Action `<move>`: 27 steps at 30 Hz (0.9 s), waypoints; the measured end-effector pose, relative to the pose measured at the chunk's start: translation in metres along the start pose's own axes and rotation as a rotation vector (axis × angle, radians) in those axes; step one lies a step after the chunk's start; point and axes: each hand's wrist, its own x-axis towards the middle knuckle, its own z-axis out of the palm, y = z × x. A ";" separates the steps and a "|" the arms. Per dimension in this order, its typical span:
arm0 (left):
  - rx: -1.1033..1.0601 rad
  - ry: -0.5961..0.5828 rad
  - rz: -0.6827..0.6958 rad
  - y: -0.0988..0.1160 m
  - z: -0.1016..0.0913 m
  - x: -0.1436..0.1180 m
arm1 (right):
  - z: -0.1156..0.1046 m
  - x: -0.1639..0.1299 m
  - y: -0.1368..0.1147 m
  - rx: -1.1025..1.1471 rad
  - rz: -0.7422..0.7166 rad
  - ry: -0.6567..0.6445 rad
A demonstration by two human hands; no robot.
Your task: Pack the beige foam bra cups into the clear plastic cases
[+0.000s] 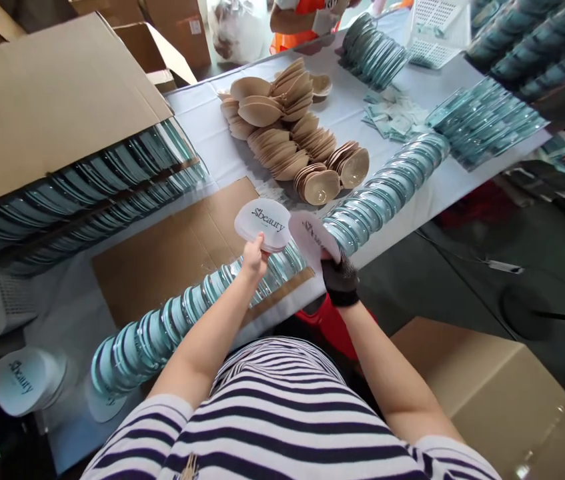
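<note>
My bare left hand [255, 259] is closed on a small stack of rounded white cards [262, 223] printed with "beauty" lettering, thumb on top. My right hand [341, 280], in a dark glove, grips a similar printed card [311, 235], tilted and slightly blurred; its fingers are partly hidden behind it. Below the left hand runs a row of teal, clear-wrapped packs [177, 323]. Another row of such packs [387, 190] extends away beyond the right hand. More printed cards [25, 380] lie in a pile at the lower left.
Stacks of beige, bowl-shaped pieces [282, 147] stand mid-table. A flat cardboard sheet [162, 267] lies beneath the near row. At left, a large carton [52, 93] rests above more packs. A white basket [439, 30] and a co-worker's gloved hand [323, 22] are at the back.
</note>
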 end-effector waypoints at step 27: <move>-0.072 -0.029 -0.033 -0.001 -0.004 0.012 | 0.038 -0.015 -0.016 -0.397 -0.085 -0.692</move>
